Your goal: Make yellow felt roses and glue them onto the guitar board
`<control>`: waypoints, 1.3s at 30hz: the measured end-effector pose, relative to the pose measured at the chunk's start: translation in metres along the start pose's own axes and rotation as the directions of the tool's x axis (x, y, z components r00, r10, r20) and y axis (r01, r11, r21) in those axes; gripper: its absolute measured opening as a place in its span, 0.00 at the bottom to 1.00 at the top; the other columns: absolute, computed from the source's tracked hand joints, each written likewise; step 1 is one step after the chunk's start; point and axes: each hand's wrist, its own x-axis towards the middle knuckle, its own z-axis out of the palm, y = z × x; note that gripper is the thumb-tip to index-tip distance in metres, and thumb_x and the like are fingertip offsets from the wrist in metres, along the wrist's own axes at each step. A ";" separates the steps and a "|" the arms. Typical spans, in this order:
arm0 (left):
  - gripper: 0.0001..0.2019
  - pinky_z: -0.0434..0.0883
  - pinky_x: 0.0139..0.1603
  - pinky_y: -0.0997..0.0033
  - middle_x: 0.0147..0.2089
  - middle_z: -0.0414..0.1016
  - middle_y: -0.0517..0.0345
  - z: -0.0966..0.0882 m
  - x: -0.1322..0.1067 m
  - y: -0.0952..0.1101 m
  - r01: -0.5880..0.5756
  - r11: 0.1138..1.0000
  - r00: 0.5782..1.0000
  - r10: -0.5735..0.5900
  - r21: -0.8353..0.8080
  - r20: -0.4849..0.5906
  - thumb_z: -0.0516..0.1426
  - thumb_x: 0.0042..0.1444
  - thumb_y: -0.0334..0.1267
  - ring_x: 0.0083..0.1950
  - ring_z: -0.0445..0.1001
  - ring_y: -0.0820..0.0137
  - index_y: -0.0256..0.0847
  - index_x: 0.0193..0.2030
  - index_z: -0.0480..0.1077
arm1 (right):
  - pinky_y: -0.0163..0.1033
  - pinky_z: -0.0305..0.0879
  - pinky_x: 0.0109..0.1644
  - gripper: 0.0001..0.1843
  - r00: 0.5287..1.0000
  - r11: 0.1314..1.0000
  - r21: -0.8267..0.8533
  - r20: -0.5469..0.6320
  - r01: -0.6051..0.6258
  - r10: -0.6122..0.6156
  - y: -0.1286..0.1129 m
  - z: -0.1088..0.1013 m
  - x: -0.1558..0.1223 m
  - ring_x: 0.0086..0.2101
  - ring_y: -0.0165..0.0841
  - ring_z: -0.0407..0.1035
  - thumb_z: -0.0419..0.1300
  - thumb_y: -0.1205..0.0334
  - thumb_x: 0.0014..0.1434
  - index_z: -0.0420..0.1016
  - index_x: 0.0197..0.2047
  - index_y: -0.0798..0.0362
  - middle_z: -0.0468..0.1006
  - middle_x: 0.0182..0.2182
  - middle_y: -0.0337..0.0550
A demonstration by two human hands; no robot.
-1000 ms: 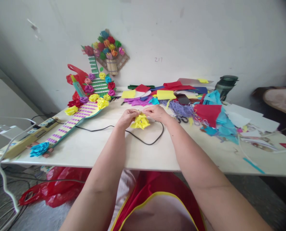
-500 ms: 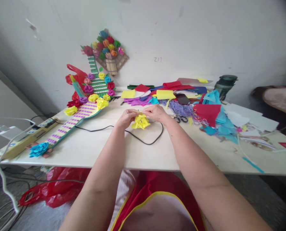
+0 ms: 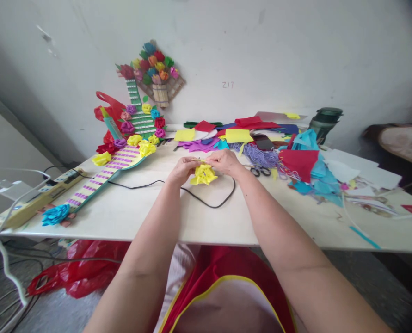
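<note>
Both my hands meet over the middle of the white table [image 3: 164,217]. My left hand [image 3: 182,169] and my right hand [image 3: 225,163] are closed in a pinch on a crumpled yellow paper flower [image 3: 202,175], held just above the tabletop. A black cable [image 3: 209,202] loops on the table right under the flower. Behind my hands lie flat sheets of coloured paper [image 3: 226,134] in yellow, red, purple and blue.
A long striped board with paper flowers [image 3: 105,175] lies at the left, beside a power strip [image 3: 35,199]. A flower basket decoration [image 3: 157,74] leans on the wall. Purple yarn [image 3: 261,157], scissors [image 3: 260,171], red and blue paper scraps [image 3: 310,171] and a dark bottle [image 3: 325,121] sit at the right.
Barely anything has moved. My hands keep working the yellow flower in place, and it has shifted very slightly to the right.
</note>
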 end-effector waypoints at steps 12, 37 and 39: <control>0.08 0.61 0.25 0.75 0.20 0.70 0.59 0.004 0.000 0.001 -0.010 1.000 1.000 0.010 0.012 -0.009 0.63 0.32 0.33 0.21 0.66 0.76 0.34 0.24 0.72 | 0.36 0.64 0.40 0.07 0.997 0.995 0.080 -0.032 -0.064 0.066 -0.001 0.001 0.003 0.38 0.32 0.73 0.65 0.65 0.53 0.86 0.33 0.51 0.81 0.43 0.43; 0.21 0.62 0.27 0.74 0.19 0.69 0.60 0.004 0.003 -0.001 -0.041 0.991 0.999 0.042 0.128 -0.007 0.73 0.34 0.49 0.22 0.65 0.77 0.36 0.20 0.70 | 0.37 0.69 0.43 0.05 0.997 0.945 0.324 -0.039 -0.050 0.066 0.014 0.012 0.006 0.37 0.32 0.73 0.66 0.69 0.50 0.84 0.29 0.54 0.80 0.36 0.45; 0.20 0.63 0.28 0.73 0.20 0.70 0.59 0.003 0.003 -0.002 -0.038 0.990 0.999 0.040 0.134 -0.007 0.73 0.34 0.49 0.23 0.66 0.76 0.36 0.20 0.71 | 0.36 0.69 0.42 0.06 0.999 0.928 0.369 -0.013 -0.044 0.053 0.017 0.009 0.005 0.37 0.32 0.74 0.64 0.68 0.52 0.85 0.31 0.54 0.81 0.35 0.45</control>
